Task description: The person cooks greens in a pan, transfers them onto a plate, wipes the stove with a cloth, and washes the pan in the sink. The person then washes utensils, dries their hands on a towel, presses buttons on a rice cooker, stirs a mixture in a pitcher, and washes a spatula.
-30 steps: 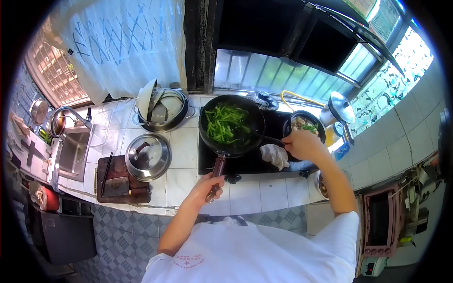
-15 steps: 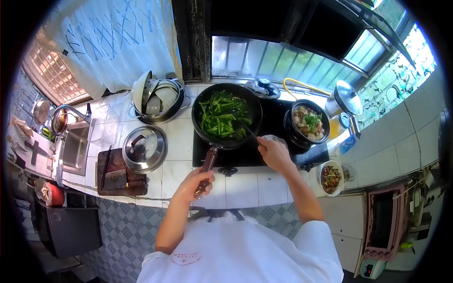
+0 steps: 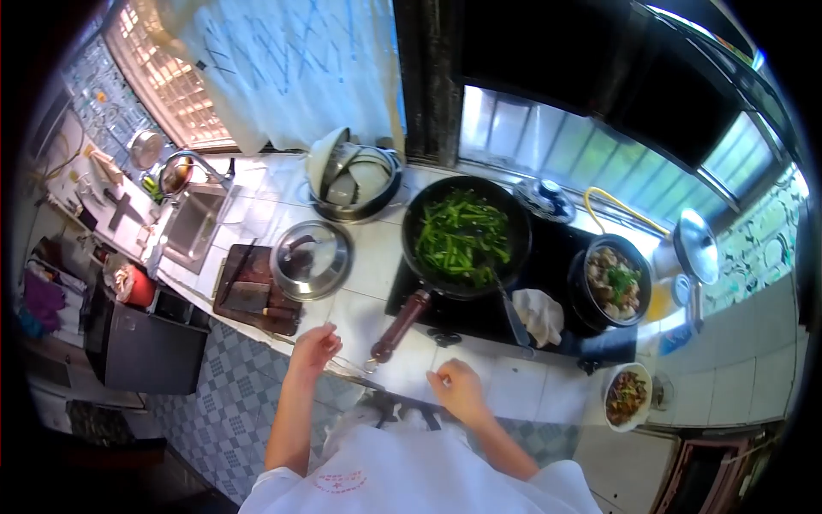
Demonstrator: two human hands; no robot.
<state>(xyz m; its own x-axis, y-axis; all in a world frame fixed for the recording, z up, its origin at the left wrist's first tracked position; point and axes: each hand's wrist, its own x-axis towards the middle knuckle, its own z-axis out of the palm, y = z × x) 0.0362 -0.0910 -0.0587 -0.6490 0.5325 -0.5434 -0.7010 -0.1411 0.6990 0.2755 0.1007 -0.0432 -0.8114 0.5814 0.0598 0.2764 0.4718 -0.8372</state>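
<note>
The wok [image 3: 462, 240] of greens [image 3: 458, 230] sits on the left of the stove [image 3: 462, 315], its handle [image 3: 402, 325] slanting toward the desk's [image 3: 364, 317] front edge, leftward. Left of it, the left hand [image 3: 316, 348] is empty, half-open. The right hand [image 3: 457, 387] curls narrow at that edge, its palm hidden. The spatula [image 3: 511, 319] leans in the wok, handle frontward.

Passable along front strip of table [image 3: 505, 385], between wok handle [image 3: 401, 327] and white bowl [image 3: 628, 397]; narrower at hob knobs [image 3: 444, 337]. Passable leftward between lid [image 3: 312, 260] and wok handle, jutting near front edge. Blocked between wok [image 3: 467, 236] and dark pot [image 3: 611, 283] at front by cloth [image 3: 539, 317] and slanting spatula [image 3: 512, 319]; open behind cloth, over black hob [image 3: 550, 257].
</note>
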